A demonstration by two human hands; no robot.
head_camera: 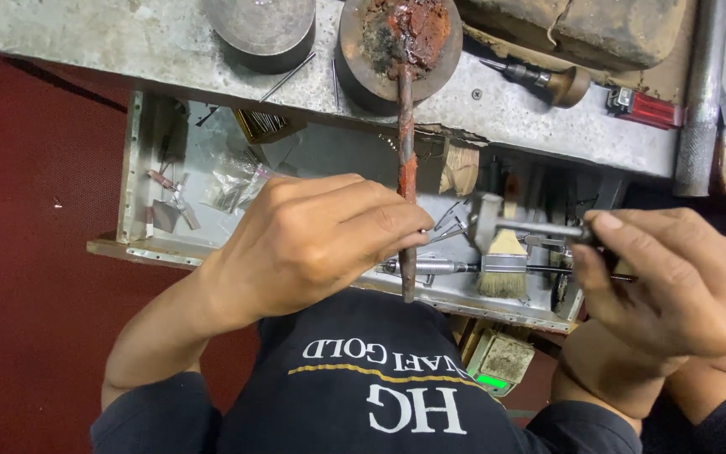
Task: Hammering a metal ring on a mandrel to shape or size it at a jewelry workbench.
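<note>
Above an open metal drawer [140, 168] under the bench edge, the left hand [313, 240] pinches a long rusty-red rod [406, 168] between thumb and fingertips, fingers closed tight on it about two-thirds down; the rod's top runs up into a round pitch-filled bowl [401, 42] on the worn benchtop [548, 122], so the pinch seems there to steady it upright. The right hand [674, 290] is wrapped shut around the handle of a small hammer [497, 220], its head held just beside the rod, level with the left fingertips (apparently poised for a tap). In the drawer below lie 1 flat paintbrush [502, 265], a metal handpiece [430, 267] and loose scraps; a wooden-handled graver [548, 82] rests on the bench
</note>
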